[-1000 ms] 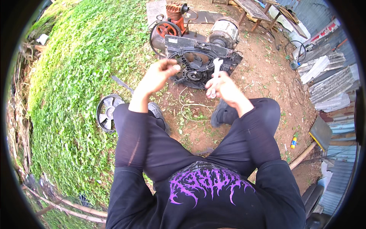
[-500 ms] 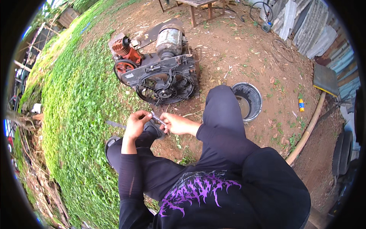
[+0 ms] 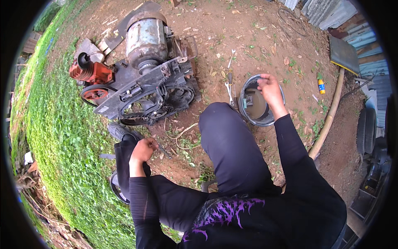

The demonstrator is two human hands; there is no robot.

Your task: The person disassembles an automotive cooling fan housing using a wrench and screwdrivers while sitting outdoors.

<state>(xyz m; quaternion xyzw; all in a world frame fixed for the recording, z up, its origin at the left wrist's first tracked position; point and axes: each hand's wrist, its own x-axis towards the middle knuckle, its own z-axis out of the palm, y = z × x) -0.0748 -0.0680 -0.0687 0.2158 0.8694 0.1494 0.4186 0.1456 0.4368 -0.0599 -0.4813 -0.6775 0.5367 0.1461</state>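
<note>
My left hand is closed around a slim dark metal tool, whose exact kind I cannot make out. It hovers beside my left leg, below the machine. My right hand reaches over the rim of a black bucket, its fingers curled together; whatever they may hold is hidden. Murky brown liquid and a grey-green part are inside the bucket. On the dirt to its left lie a combination wrench, a screwdriver and another wrench.
A machine with a rusty motor, a red compressor head and a black frame stands ahead on the left. A yellow bottle, bamboo pole and tires are at right. A hose lies before my knee.
My hands have come apart. The right went over to the bucket, while the left kept the metal tool near my left leg. The view has shifted, showing more tools beside the bucket.
</note>
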